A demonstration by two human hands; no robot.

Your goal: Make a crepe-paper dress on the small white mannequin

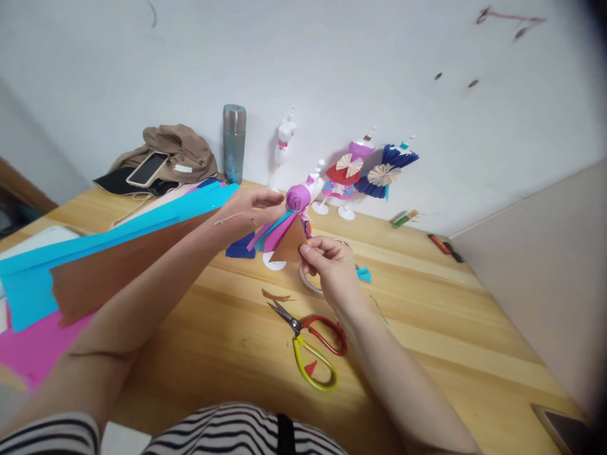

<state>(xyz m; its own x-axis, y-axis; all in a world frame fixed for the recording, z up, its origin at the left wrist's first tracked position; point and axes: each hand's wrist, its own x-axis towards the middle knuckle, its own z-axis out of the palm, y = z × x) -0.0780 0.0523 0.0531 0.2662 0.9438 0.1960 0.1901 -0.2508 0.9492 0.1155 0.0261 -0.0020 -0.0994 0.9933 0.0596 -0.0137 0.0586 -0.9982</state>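
A small white dress-form stand [310, 187] wears a purple paper bodice [298, 197] and a skirt of pink and blue paper strips [275, 232]. My right hand [327, 259] pinches the edge of a brown paper triangle [288, 242] that lies against the front of this skirt. On the other side, my left hand [253, 208] has its fingers stretched towards the bodice; whether they touch it I cannot tell. Below both hands, scissors [296, 327] with one red and one yellow handle lie on the wooden table [213, 341]. Thin brown paper scraps [275, 296] are by the blades.
Blue [28, 272], brown [95, 291] and pink paper sheets [28, 354] spread under my left forearm. Along the wall stand a flask [234, 145], a bare dress form [285, 142] and two dressed forms [348, 174]. A phone [148, 168] rests on brown cloth [183, 145]. A tape roll [310, 282] is partly hidden.
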